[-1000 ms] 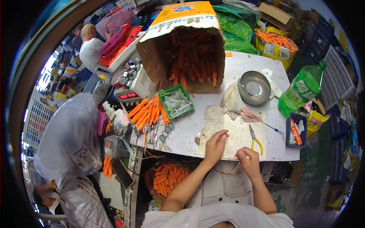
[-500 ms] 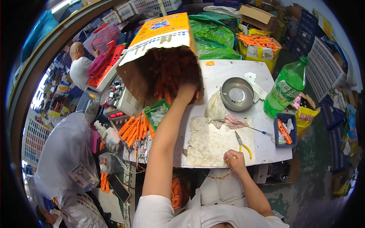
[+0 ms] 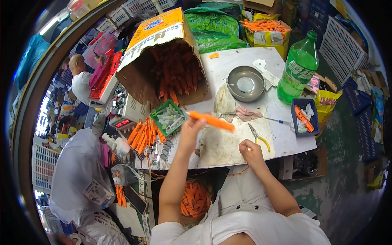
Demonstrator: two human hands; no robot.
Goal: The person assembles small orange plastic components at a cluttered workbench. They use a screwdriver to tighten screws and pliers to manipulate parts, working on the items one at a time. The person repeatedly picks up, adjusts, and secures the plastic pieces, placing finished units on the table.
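Note:
My left hand (image 3: pixel 192 130) is closed on a long orange plastic piece (image 3: pixel 212 121), raised over the table in front of the tipped cardboard box (image 3: pixel 134 83). More orange pieces (image 3: pixel 173 71) of this kind fill that box. At the table's near edge my right hand (image 3: pixel 250 152) is curled into a fist round thin orange-yellow wires (image 3: pixel 241 170), whose ends trail toward my lap. Just beyond it lie pliers with yellow handles (image 3: pixel 264 143); one handle runs close to my fingers. A green basket (image 3: pixel 153 115) of small clear parts stands left of my left hand.
A steel bowl (image 3: pixel 246 83), a cloth (image 3: pixel 224 101) and a green bottle (image 3: pixel 298 67) stand behind the worn board (image 3: pixel 224 145). A blue bin (image 3: pixel 300 132) sits at the right. Loose orange pieces (image 3: pixel 143 134) lie at the left, beside a device with red digits (image 3: pixel 126 116). Another person (image 3: pixel 81 81) sits far left.
My left hand has come out of the cardboard box toward me, now with an orange plastic piece in it. My right hand stays closed by the pliers. The whole view has shifted slightly.

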